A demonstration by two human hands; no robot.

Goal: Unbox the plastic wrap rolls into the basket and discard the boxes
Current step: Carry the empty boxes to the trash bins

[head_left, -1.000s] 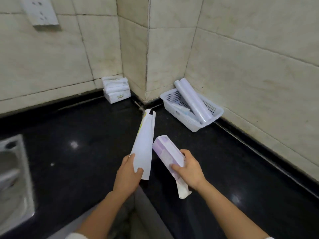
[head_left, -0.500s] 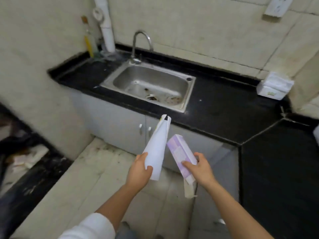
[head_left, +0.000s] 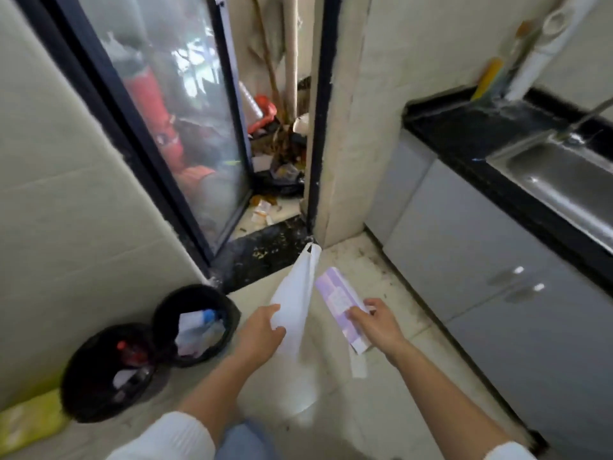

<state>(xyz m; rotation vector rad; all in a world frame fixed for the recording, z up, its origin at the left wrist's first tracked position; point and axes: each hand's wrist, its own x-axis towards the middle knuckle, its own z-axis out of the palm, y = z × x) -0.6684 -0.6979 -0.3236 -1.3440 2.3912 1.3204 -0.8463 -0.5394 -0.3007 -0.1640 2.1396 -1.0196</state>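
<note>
Head-camera view: a person stands over two black bins on a tiled kitchen floor, an empty box in each hand. The left hand (head_left: 262, 333) pinches a flattened white box (head_left: 293, 313) by its lower edge; the right hand (head_left: 374, 327) grips a purple-and-white box (head_left: 338, 307) around its middle. Both boxes hang in the air to the right of the nearer bin (head_left: 195, 323), not yet over it. The second bin (head_left: 109, 370) touches it on the left (both already hold scraps). The basket and rolls are out of view.

Risks, as a judgement: let go from here, either box would likely land on the floor beside the bins; the long white box could catch the rim and tip out, since the nearer bin looks part full.

A pale label shows on the purple box, but motion blur leaves no writing or brand legible anywhere.
</note>
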